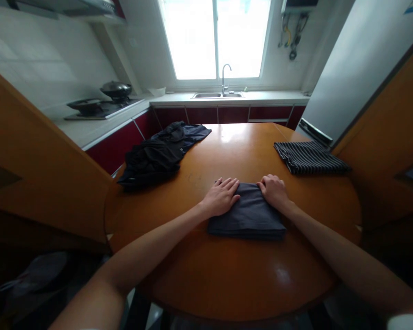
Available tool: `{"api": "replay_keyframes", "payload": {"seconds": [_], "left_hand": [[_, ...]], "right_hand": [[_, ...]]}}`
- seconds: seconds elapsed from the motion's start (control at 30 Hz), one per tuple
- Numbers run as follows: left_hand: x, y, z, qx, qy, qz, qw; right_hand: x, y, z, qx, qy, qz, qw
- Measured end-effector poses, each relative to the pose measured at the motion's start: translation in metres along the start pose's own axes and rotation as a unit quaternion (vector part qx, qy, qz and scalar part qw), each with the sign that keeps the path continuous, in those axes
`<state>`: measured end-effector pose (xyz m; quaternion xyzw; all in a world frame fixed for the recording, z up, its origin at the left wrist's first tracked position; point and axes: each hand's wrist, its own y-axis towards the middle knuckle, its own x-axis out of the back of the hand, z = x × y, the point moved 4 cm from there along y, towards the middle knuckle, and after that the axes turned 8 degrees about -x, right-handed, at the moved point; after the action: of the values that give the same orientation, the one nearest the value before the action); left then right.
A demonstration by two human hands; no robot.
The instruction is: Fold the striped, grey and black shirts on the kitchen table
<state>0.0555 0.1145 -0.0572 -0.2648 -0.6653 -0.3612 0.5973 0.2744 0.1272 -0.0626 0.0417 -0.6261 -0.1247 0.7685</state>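
While both forearms reach in from the lower corners of the frame, the round wooden table [227, 275] spreads beneath them, its near rim curving along the bottom of the picture. Just right of the frame's centre and a little below it, a folded dark grey-blue cloth [251, 217] lies flat on the table, its layers showing along the near edge. The left hand [223, 197] rests palm down across the cloth's upper left part, fingers extended and slightly spread. The right hand [274, 190] is bent over the upper right corner, fingers curled; whether it pinches the fabric, I cannot tell. Farther off, at the right of the frame, lies a black-and-white striped cloth [311, 157], folded; left of centre, a rumpled black garment [151, 158] stretches toward the table's far edge. Beyond, two pans stand on the stove [112, 110] in the upper left, a silver refrigerator [361, 59] leans into the upper right, and at top centre a sink [207, 95] sits below a bright window [189, 41].
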Motion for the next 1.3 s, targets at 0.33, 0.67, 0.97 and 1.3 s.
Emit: {"api": "replay_keyframes", "payload": {"seconds": [0.33, 0.67, 0.97, 1.3], "left_hand": [[0.003, 0.008, -0.004, -0.033, -0.003, 0.015, 0.999], [-0.006, 0.012, 0.066, 0.080, -0.140, 0.096, 0.982], [0.031, -0.005, -0.023, -0.057, -0.102, -0.071, 0.991], [0.013, -0.020, -0.096, -0.237, -0.127, 0.004, 0.963]], "right_hand": [[-0.006, -0.035, 0.059, 0.181, 0.092, 0.058, 0.977], [-0.014, -0.034, 0.042, 0.127, 0.046, 0.103, 0.985], [-0.011, -0.026, 0.024, 0.106, 0.070, 0.071, 0.989], [-0.021, 0.009, -0.003, 0.086, 0.183, 0.073, 0.977]]}}
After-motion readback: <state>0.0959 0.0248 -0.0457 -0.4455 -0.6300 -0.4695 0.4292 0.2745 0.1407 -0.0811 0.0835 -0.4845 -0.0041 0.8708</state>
